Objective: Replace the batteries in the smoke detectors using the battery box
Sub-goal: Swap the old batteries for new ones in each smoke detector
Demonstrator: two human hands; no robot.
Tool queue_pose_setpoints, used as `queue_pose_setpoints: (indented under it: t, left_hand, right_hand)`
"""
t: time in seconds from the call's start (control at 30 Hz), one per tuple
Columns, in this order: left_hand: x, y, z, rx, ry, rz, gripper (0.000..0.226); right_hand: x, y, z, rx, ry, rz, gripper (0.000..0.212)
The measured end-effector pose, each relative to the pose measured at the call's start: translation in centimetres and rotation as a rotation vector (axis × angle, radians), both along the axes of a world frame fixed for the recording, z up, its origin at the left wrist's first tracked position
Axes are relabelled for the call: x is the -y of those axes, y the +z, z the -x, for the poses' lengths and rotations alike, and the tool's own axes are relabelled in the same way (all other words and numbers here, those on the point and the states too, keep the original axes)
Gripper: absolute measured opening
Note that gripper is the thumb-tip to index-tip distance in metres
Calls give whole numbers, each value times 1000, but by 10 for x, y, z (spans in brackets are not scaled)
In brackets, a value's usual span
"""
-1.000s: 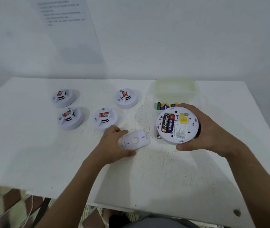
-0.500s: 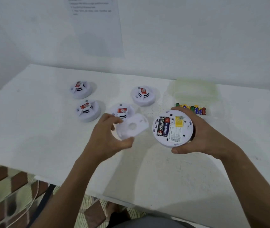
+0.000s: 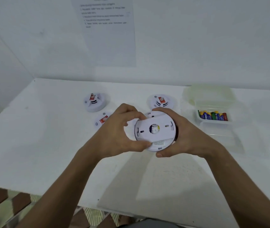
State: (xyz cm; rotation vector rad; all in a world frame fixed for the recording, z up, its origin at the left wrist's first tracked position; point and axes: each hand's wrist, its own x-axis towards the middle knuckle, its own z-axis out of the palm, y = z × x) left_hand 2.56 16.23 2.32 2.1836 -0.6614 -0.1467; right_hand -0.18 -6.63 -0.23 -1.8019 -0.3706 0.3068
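**Backplate goes back on the detector**

A second ago the left hand (image 3: 114,139) was lifting the backplate (image 3: 154,130) off the table (image 3: 40,145), and the detector in the right hand (image 3: 185,137) showed its two batteries, one marked EVEREADY. Now the plate lies over that compartment. The left fingers pinch the plate's near and far edges; the right hand cups the smoke detector (image 3: 161,145) from the right, holding it above the table's middle. Both hands are closed on this one unit. This suggests its batteries are in and the closing step is under way; whether the plate has locked cannot be told.

Three more detectors sit farther back: far left (image 3: 95,102), nearer left (image 3: 102,120), far right (image 3: 161,101), each with a red label too small to read. The open battery box (image 3: 213,116) stands at right, its battery lettering blurred. The sheet on the wall (image 3: 108,30) is illegible.
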Motion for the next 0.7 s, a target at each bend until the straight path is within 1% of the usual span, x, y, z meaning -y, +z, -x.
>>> queue_pose_setpoints:
  t: [0.13,0.23,0.37,0.4,0.57,0.63,0.7]
  left_hand:
    - [-25,3,-10,-66,-4,-47,56]
    - [-41,2,-18,-134,11,-24,54]
    - [-60,1,-27,-224,-12,-7,73]
    - [-64,1,-29,-230,-21,4,74]
    - [-74,-1,-34,-217,-81,20,47]
    - [-78,-2,-35,-206,-89,9,48]
    - [-82,-3,-36,-190,-85,24,55]
  right_hand:
    - [-23,0,-8,10,-9,36,100]
    - [-40,-2,-14,12,-20,47,98]
    - [-62,-2,-18,14,-33,23,95]
    - [-66,-3,-19,19,-40,23,95]
    - [-83,-2,-22,22,-56,41,96]
    - [-88,-1,-22,38,-63,55,96]
    - [-92,-1,-22,45,-77,62,96]
